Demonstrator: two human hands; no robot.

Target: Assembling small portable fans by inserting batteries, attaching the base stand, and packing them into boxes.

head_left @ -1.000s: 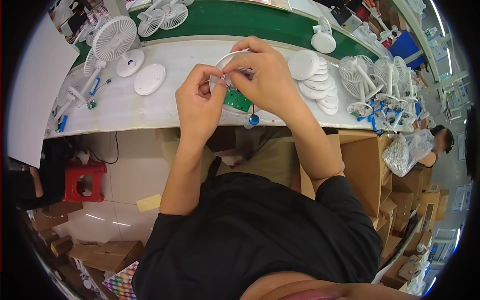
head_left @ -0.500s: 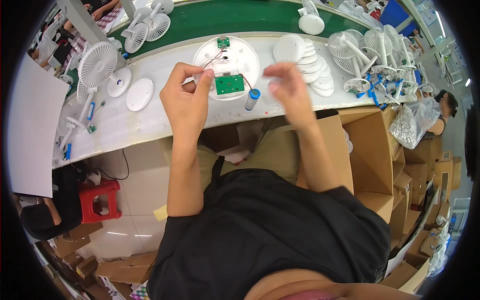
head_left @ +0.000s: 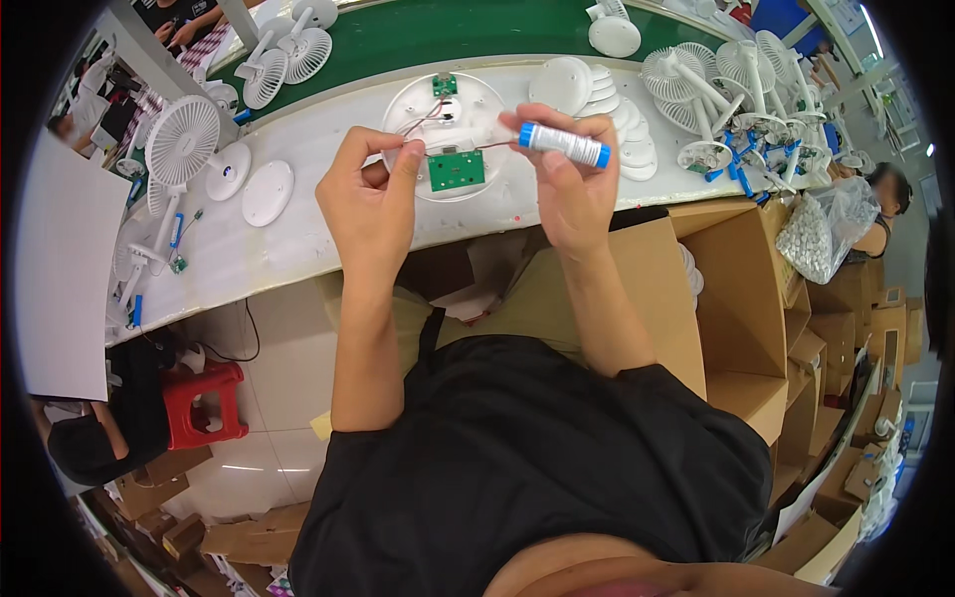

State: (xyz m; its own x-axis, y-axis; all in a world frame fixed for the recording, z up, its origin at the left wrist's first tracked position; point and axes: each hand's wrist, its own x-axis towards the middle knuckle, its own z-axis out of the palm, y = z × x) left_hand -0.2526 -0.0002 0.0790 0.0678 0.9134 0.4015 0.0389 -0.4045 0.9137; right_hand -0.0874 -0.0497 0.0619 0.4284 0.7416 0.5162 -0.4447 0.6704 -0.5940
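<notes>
My left hand (head_left: pixel 373 189) is closed in a pinch on thin wires beside the upper left corner of a green circuit board (head_left: pixel 458 171). That board is over the near part of a round white fan base (head_left: pixel 398 104); I cannot tell whether it rests there. A smaller green board (head_left: pixel 444 86) is at the base's far edge, with reddish wires running toward my left fingertips. My right hand (head_left: pixel 577 194) grips a cylindrical battery (head_left: pixel 563 145) with blue ends and a pale label, tilted slightly. A wire links the battery to the larger board.
Stacked white discs (head_left: pixel 560 86) lie right of the base, before a cluster of white fans (head_left: pixel 686 80) with blue batteries. At left are another fan (head_left: pixel 183 139) and a loose disc (head_left: pixel 269 193). A green belt (head_left: pixel 428 35) runs behind; cardboard boxes (head_left: pixel 731 298) stand at right.
My right hand has taken hold of the battery and lifted it off the table's near side, turning it nearly sideways. My left hand has barely moved.
</notes>
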